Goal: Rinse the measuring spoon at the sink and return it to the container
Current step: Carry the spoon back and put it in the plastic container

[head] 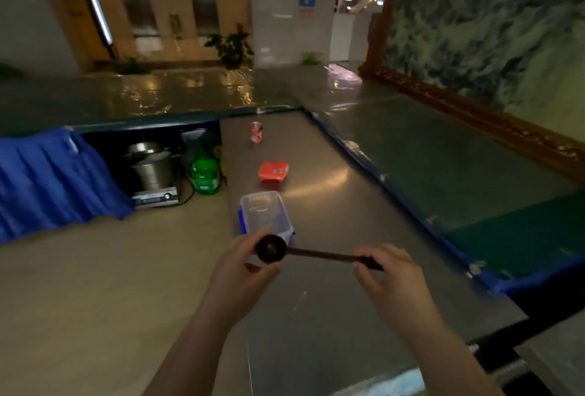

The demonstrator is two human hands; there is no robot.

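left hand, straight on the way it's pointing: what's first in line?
Likely the clear tub. The left hand cups the spoon bowl, pointing up-frame toward the tub's near end on the steel counter. Depth is unclear: it may pass above the rim.

Both forearms bare, no sleeves; left hand (243,264), right hand (391,278) ungloved, ringless.

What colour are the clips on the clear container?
Blue clips on the clear container, seen in the head view.
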